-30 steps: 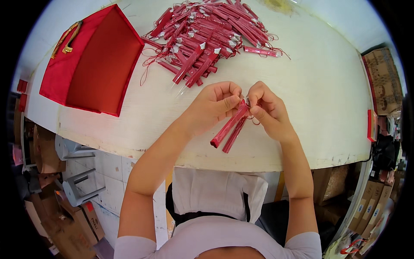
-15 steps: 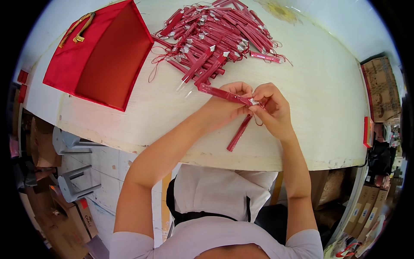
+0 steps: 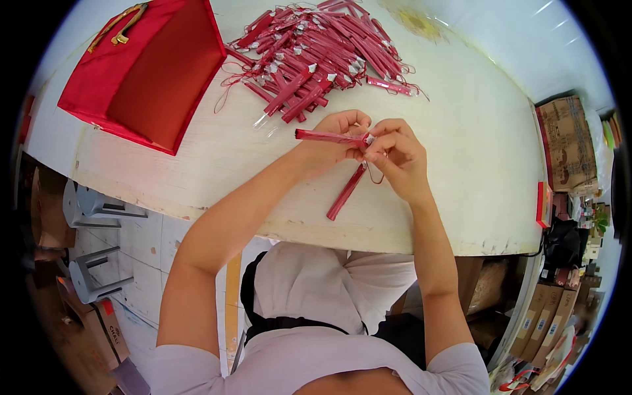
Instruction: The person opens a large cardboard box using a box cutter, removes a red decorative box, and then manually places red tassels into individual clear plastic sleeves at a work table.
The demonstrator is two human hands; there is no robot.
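A slim red tassel [image 3: 329, 137] in a clear plastic sleeve lies across my fingers, its whitish crumpled sleeve end on the right. My left hand [image 3: 339, 128] holds it from the far side, fingers curled round its middle. At the whitish end my right hand [image 3: 395, 148] pinches with thumb and fingers. Just below the hands a second red tassel [image 3: 345, 192] slants on the table, a thin cord loop at its upper end. Beyond the hands spreads a heap of similar sleeved red tassels [image 3: 322, 52] with cord loops. Part of the held tassel is hidden behind my fingers.
A red fabric-covered box [image 3: 148, 79] with a gold handle stands open at the left of the white table [image 3: 474, 178]. Grey stools [image 3: 99, 276] and cartons are on the floor at left. A brown carton [image 3: 569, 145] and shelves are at right.
The view has shifted slightly, so everything sits a little further left. The held tassel now lies more level, and my right fingers have shifted at its whitish end.
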